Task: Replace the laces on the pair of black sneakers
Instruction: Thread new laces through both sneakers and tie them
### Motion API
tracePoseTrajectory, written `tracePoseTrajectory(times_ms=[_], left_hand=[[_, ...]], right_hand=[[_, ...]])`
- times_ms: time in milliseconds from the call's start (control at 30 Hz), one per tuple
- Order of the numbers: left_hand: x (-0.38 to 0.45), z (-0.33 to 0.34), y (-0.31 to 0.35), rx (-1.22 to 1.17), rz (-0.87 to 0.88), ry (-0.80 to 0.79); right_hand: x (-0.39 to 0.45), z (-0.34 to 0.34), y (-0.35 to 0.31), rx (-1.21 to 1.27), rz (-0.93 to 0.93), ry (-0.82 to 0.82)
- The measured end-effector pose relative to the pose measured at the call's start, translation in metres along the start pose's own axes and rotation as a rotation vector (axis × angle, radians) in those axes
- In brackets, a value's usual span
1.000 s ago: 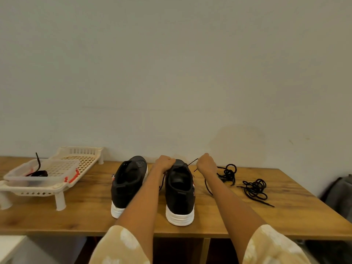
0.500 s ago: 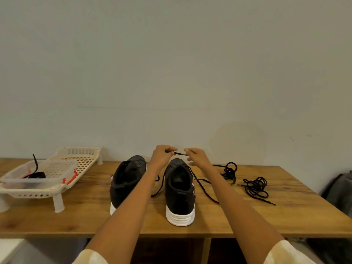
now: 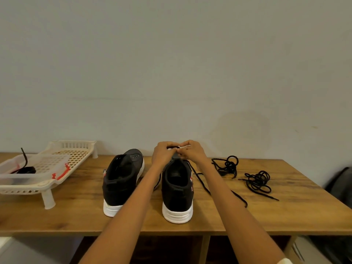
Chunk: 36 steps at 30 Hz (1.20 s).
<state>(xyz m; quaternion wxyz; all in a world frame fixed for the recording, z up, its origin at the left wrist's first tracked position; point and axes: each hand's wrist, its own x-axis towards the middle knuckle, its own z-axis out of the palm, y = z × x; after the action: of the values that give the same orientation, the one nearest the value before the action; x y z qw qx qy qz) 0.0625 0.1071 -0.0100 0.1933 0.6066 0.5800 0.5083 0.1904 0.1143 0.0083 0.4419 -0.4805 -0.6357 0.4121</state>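
Working at the toe end of the right-hand black mesh sneaker with a white sole (image 3: 177, 189), both hands are meeting at 12 o'clock above it. The left hand (image 3: 164, 155) and right hand (image 3: 192, 152) are each curling their fingers into a pinching grip on the thin black lace (image 3: 202, 182), whose loose tail is trailing toward 4 o'clock across the wooden worktop (image 3: 266, 216). The second black sneaker (image 3: 122, 180) is standing just beside it at 9 o'clock. To thread well, I judge the person is needing to keep the lace tip short between the fingertips, aim straight at 1 eyelet, and draw both ends evenly. 2 spare tangled black laces (image 3: 259, 181) are lying at 3 o'clock.
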Motion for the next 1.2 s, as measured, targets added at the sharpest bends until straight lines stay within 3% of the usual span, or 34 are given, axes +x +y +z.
tracePoseTrajectory(times_ms=[167,300,367,467,733,900,1200], left_hand=[[-0.002,-0.013,0.007,0.349,0.120,-0.145],[-0.011,-0.022,0.006,0.437,0.122,-0.062],[-0.015,-0.022,0.006,0.477,0.111,-0.012],[-0.017,-0.020,0.009,0.471,0.109,-0.040],[-0.020,-0.012,0.017,0.378,0.076,-0.181],[-0.026,-0.004,0.021,0.399,0.066,-0.185],[-0.029,0.009,0.017,0.444,0.064,-0.179]], right_hand=[[0.003,0.001,0.002,-0.247,-0.063,-0.026],[-0.005,0.000,-0.008,-0.225,-0.004,-0.222],[-0.008,-0.001,-0.015,-0.386,0.006,-0.352],[-0.011,-0.004,-0.018,-0.568,0.073,-0.380],[-0.013,-0.026,-0.007,-0.255,0.236,-0.241],[-0.024,-0.039,-0.001,0.089,0.262,-0.266],[-0.027,-0.036,0.004,0.139,0.280,-0.251]])
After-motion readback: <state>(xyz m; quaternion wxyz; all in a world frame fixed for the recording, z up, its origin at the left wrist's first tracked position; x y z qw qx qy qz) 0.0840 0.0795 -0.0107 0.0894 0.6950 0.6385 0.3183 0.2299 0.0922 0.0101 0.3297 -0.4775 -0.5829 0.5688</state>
